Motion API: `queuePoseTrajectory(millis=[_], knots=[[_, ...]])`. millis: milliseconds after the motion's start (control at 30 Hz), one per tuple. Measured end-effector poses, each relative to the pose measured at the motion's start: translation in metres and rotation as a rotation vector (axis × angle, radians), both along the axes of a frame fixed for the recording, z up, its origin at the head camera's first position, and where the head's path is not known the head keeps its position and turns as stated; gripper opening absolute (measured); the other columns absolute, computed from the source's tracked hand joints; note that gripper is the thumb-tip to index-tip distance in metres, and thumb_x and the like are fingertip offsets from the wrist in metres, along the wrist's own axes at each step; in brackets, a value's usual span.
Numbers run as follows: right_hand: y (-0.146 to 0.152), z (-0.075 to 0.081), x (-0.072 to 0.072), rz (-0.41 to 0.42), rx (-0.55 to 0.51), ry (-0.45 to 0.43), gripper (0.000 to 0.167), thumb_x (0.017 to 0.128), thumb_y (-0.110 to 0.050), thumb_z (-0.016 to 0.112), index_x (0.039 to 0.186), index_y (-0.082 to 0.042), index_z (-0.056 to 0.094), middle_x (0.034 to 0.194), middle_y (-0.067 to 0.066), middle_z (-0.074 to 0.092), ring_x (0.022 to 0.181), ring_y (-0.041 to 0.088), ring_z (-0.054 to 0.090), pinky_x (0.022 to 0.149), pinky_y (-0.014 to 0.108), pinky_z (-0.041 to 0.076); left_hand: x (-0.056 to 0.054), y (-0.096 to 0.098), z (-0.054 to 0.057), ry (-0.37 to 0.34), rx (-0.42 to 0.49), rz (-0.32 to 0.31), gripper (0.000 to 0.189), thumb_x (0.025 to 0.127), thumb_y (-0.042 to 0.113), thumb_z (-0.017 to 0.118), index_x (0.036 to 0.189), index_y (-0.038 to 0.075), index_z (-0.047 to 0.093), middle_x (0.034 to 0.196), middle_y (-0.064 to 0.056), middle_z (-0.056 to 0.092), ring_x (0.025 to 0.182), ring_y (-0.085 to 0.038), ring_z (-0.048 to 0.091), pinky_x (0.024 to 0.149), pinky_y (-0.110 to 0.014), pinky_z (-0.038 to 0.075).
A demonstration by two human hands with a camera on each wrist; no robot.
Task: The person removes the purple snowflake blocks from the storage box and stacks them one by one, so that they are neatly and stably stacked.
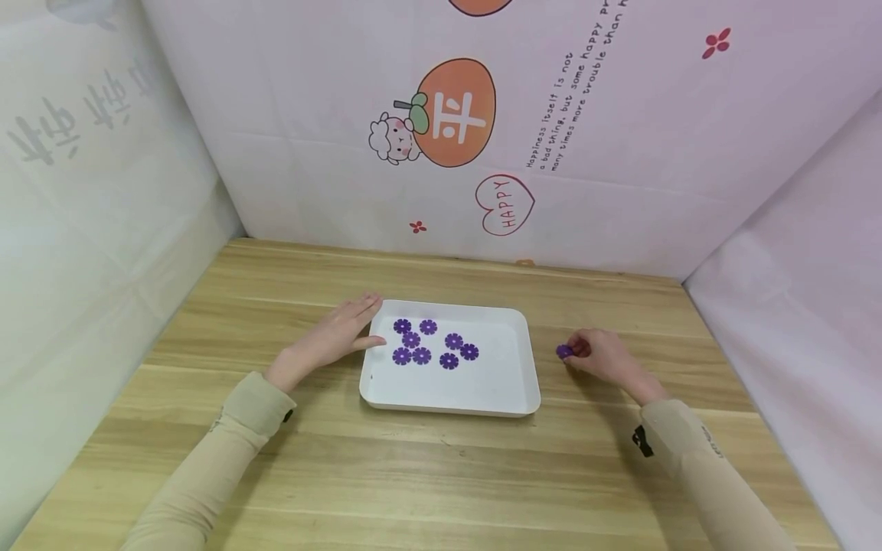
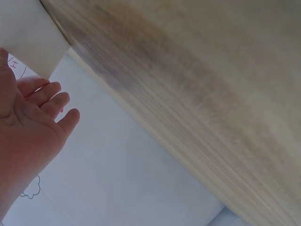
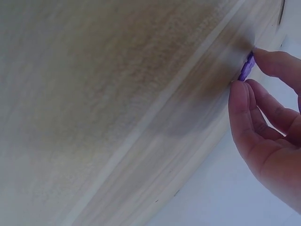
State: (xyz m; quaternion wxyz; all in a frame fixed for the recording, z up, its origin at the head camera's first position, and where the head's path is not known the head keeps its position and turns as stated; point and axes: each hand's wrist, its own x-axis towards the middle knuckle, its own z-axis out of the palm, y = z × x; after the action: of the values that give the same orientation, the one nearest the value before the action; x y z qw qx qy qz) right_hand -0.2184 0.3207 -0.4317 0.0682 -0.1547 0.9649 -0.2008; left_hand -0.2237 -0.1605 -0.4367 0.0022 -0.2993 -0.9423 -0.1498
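A white shallow tray (image 1: 499, 375) sits on the wooden table, with several purple notched discs, like flat snowflake building pieces (image 1: 449, 361), lying flat in its left and middle part. My left hand (image 1: 338, 333) is at the tray's upper left edge, fingers extended and thumb over the rim. In the left wrist view that hand (image 2: 33, 117) has the tray's corner beside its fingertips. To the right of the tray, my right hand (image 1: 605, 357) pinches one more purple notched disc (image 1: 564, 351) between thumb and fingers. In the right wrist view the pinched disc (image 3: 246, 67) shows edge-on, close to the tabletop.
A wooden table (image 1: 413, 482) carries the tray. White printed cloth (image 1: 331, 176) stands behind it as a wall, with more white cloth at the left (image 1: 103, 214) and right (image 1: 813, 260) sides.
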Motion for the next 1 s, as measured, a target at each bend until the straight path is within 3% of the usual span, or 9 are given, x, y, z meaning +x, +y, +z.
queuePoseTrajectory(millis=[300, 700, 1000], knots=[[0.001, 0.000, -0.001, -0.013, -0.020, 0.025, 0.024, 0.086, -0.008, 0.073, 0.103, 0.008, 0.066, 0.094, 0.020, 0.071, 0.085, 0.028, 0.068, 0.078, 0.043, 0.061, 0.000, 0.000, 0.000, -0.004, 0.005, 0.002, 0.080, 0.096, 0.045, 0.060, 0.151, -0.007, 0.031, 0.159, -0.025, 0.031, 0.148, -0.041, 0.030, 0.123, -0.058, 0.026], [-0.015, 0.015, -0.002, 0.011, -0.035, 0.100, 0.027, 0.086, -0.008, 0.074, 0.105, 0.009, 0.066, 0.095, 0.021, 0.072, 0.086, 0.030, 0.068, 0.079, 0.046, 0.061, 0.001, 0.000, 0.001, -0.004, -0.004, 0.003, 0.080, 0.096, 0.046, 0.060, 0.151, -0.006, 0.032, 0.159, -0.024, 0.031, 0.148, -0.040, 0.031, 0.123, -0.058, 0.026], [-0.033, 0.028, -0.006, 0.036, -0.062, 0.092, 0.027, 0.089, -0.007, 0.069, 0.110, 0.010, 0.066, 0.101, 0.024, 0.071, 0.090, 0.033, 0.070, 0.082, 0.048, 0.061, -0.001, 0.000, -0.002, -0.001, 0.003, 0.002, 0.079, 0.097, 0.044, 0.060, 0.151, -0.006, 0.032, 0.159, -0.024, 0.030, 0.148, -0.041, 0.030, 0.123, -0.058, 0.027]])
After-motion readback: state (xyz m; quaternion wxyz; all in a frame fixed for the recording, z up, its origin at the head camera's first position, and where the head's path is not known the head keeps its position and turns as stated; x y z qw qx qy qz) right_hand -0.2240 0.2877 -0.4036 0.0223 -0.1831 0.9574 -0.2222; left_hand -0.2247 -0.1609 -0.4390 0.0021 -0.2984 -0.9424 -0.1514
